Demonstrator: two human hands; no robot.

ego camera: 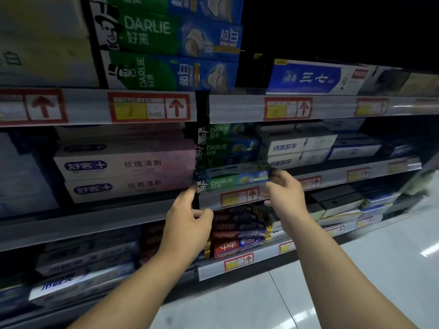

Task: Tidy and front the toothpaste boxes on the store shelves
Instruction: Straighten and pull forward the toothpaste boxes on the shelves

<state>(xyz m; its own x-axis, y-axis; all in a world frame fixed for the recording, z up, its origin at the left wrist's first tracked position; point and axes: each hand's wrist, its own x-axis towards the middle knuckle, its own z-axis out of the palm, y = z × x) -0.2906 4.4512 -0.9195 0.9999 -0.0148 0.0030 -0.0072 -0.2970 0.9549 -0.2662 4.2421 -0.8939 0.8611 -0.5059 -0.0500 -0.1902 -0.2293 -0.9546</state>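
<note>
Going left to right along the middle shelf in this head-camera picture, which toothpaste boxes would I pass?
Pink-and-white boxes → stacked green Darlie boxes → white boxes → dark-topped boxes.

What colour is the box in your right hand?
The Darlie box is green, turning blue; head view.

left arm: bare, I reach it up and forward from the lower left.
left grip (187, 222): back toward me, forefinger stretched upward, thumb spread right.
right arm: bare, stretched out, my wrist higher than the left.
right grip (285, 193): fingers curled, tips blurred; perhaps pinching.
</note>
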